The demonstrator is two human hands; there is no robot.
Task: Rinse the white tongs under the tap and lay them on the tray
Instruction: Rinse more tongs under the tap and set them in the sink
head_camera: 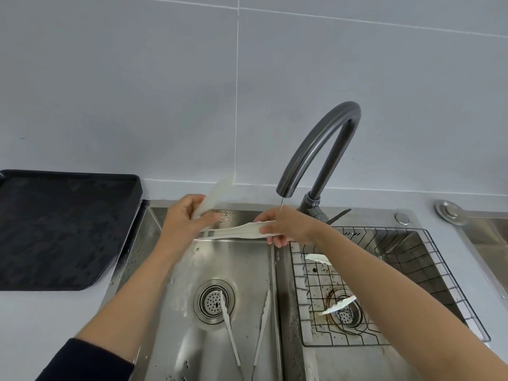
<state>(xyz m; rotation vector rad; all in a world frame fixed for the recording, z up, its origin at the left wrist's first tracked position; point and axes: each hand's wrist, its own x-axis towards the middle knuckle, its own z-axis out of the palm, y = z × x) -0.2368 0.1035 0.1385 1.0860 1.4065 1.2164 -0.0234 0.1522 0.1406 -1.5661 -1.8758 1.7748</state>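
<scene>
Got the white tongs (236,231) pinched at both ends, left hand (184,221) on the spread arms, right hand (286,225) on the tip under the tap (319,149) trickle, so rinsing's underway, and the black tray (66,229) off left has nothing on it yet.

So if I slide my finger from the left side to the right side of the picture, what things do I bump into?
Black tray → left hand → white tongs held in both hands → right hand → dark tap → wire rack in the right sink basin → round metal cap on the counter.
</scene>
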